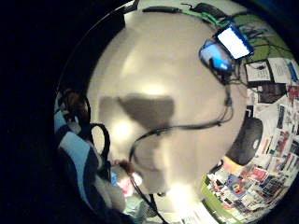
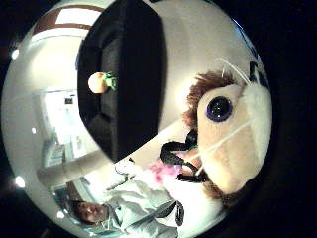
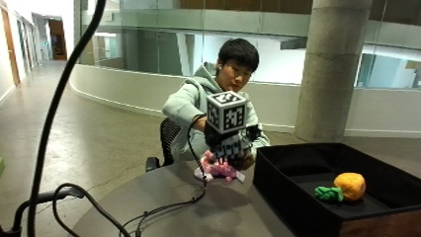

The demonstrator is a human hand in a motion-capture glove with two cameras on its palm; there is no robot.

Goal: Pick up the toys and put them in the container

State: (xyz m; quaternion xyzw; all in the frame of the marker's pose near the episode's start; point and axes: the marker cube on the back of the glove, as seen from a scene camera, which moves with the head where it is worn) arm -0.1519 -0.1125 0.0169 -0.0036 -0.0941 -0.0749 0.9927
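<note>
In the middle of the frame the gloved right hand (image 3: 227, 140) is raised above the table (image 3: 197, 207), its fingers closed around a brown plush toy (image 2: 233, 134). At lower right, the black container (image 3: 329, 187) holds an orange plush fruit (image 3: 349, 186).

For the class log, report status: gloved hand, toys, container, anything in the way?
Black-gloved right hand raised above table, gripping brown plush toy. Pink plush toy on round grey table. Orange plush fruit already in black container. Path unobstructed.
</note>
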